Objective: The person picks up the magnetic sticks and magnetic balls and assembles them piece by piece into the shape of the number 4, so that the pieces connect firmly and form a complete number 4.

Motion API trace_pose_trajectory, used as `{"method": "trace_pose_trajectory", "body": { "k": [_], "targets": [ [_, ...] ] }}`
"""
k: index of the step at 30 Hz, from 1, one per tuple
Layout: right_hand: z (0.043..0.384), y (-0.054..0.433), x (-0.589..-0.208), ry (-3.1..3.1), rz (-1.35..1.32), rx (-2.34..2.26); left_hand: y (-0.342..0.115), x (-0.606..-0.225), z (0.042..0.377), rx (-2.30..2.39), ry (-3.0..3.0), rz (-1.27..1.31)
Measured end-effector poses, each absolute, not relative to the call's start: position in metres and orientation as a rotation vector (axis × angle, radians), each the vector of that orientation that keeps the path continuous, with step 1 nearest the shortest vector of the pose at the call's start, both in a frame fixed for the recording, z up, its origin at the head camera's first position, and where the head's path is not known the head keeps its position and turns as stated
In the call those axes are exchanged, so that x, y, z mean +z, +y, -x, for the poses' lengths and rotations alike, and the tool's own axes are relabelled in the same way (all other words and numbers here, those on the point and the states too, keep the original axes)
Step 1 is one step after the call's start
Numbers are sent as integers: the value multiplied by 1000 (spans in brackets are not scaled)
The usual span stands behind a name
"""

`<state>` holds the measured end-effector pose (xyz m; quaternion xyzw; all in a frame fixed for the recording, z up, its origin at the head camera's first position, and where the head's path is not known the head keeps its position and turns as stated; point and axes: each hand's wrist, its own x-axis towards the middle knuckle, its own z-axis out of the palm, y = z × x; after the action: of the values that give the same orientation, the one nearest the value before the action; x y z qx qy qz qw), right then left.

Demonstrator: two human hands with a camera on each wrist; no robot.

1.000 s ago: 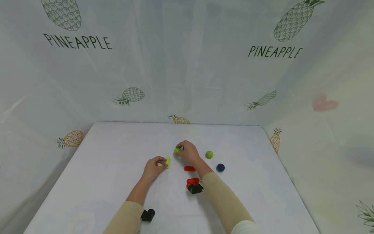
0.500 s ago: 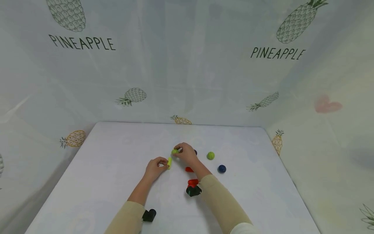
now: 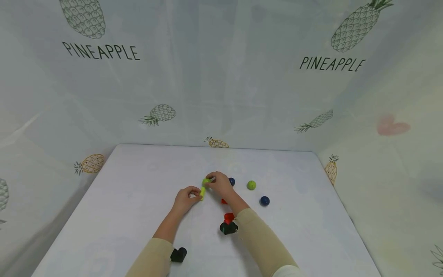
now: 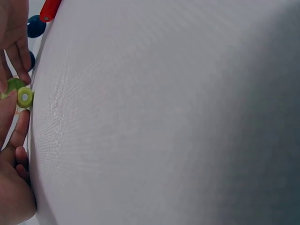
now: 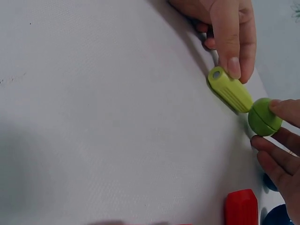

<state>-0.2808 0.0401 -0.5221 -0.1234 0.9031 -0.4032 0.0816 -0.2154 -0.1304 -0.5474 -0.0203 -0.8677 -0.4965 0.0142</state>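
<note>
On white tabletop [image 3: 297, 231], pineapple-print cloth [image 3: 221, 77] behind: hands [image 3: 182, 199] [image 3: 221, 185] pinching yellow-green stick [image 5: 230, 91] (left), green ball [image 5: 262, 119] (right).

stick [image 5: 230, 93] on table [image 3: 138, 200] | ball [image 5: 263, 119] behind it, seemingly touching | other balls [image 3: 251, 185] farther right

I have both arms reaching forward and converging, left forearm [image 3: 165, 227] and right forearm [image 3: 239, 203] bare beyond beige sleeves [image 3: 264, 242]. My left hand [image 3: 187, 197] pinches with thumb [image 5: 227, 51] and forefinger [image 5: 248, 49], other fingers tucked in behind. My right hand [image 3: 219, 184] grips slightly farther out, angled across toward the left, its thumb opposing the fingers. The hands are near each other.
</note>
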Motion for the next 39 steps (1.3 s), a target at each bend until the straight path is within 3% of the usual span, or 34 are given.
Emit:
{"method": "trace_pose_trajectory", "body": {
  "k": [39],
  "targets": [
    [277,33,-529,2638,289,-1271,-131,-554,219,-1532,-2700,53]
  ]
}}
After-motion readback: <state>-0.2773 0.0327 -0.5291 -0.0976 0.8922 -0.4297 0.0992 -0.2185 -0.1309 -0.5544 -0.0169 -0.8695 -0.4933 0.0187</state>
